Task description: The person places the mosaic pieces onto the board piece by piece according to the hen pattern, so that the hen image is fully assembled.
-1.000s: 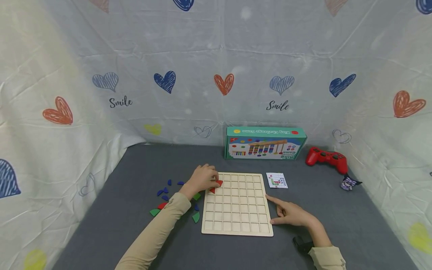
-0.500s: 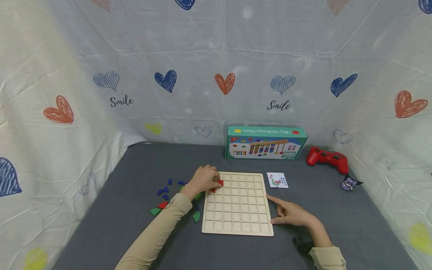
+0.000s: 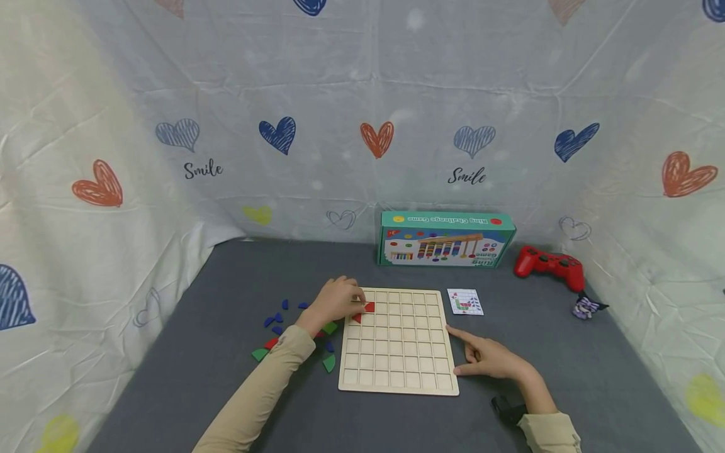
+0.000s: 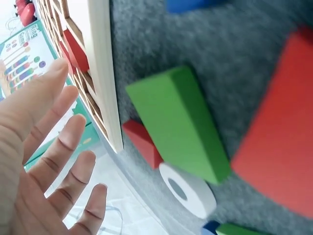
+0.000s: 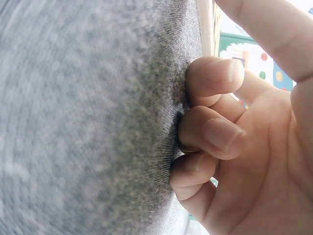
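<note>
In the head view, a pale wooden grid board (image 3: 396,347) lies flat on the grey cloth. My left hand (image 3: 335,299) is at its far left corner, fingers loosely spread and thumb tip close beside red pieces in the left wrist view. One red piece (image 3: 370,307) sits in a cell; a red triangle (image 3: 357,318) shows nearer the left edge. On the board's right edge, my right hand (image 3: 488,358) rests its straight index fingertip and thumb. The right wrist view shows that hand's other fingers (image 5: 215,132) curled against the cloth, holding nothing.
Left of the board lie several loose blocks, including a green one (image 4: 178,125), a large red one (image 4: 283,132) and a white ring-like piece (image 4: 187,190). A pattern card (image 3: 466,302), a green game box (image 3: 444,242), and a red game controller (image 3: 548,267) stand beyond.
My left hand has drawn back slightly to the left from the red piece, which now shows more fully on the board. The right hand stays at the board's edge.
</note>
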{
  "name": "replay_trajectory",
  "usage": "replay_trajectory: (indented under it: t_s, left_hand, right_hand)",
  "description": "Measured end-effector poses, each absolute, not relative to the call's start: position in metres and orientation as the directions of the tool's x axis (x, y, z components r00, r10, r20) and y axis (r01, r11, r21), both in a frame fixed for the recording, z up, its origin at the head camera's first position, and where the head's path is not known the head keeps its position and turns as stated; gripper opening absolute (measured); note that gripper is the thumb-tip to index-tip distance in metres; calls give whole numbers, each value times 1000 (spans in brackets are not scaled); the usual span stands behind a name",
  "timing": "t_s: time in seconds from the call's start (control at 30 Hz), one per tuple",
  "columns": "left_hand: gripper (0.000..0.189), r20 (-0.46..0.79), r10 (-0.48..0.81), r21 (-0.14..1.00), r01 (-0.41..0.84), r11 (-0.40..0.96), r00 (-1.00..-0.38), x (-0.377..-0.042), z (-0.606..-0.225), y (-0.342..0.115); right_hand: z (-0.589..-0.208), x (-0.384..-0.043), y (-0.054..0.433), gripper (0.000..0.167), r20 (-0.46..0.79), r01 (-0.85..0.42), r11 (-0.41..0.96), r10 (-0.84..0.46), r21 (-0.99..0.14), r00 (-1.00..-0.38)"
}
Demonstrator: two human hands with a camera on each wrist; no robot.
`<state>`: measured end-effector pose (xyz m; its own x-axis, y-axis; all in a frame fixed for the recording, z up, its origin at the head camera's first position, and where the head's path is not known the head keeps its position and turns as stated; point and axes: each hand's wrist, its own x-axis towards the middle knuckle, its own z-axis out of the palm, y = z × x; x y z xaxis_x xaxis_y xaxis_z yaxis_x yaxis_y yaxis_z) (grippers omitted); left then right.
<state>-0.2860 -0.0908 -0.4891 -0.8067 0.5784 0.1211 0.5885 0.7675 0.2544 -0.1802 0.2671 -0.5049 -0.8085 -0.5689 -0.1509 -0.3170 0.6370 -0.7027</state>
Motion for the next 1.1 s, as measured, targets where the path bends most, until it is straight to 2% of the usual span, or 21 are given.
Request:
replay_trajectory:
  t_s: [0.4,0.77,1.1]
  left_hand:
    - [18,115,543,293,550,782,-832,-281,-489,-110]
    - [19,113,568,281,574,769,-816,-273,-489,-135]
    - [21,76,520,285,518,807,-851,-268,-491,-155]
  right_hand:
    - [-505,-180,268,83,-155,-310,643,-560,-700,-814]
    - [-505,-179,267,83,-162,-304,646,-559,-700,-813]
    - [-506,-180,267,82,-153,-310,643,-560,-700,-814]
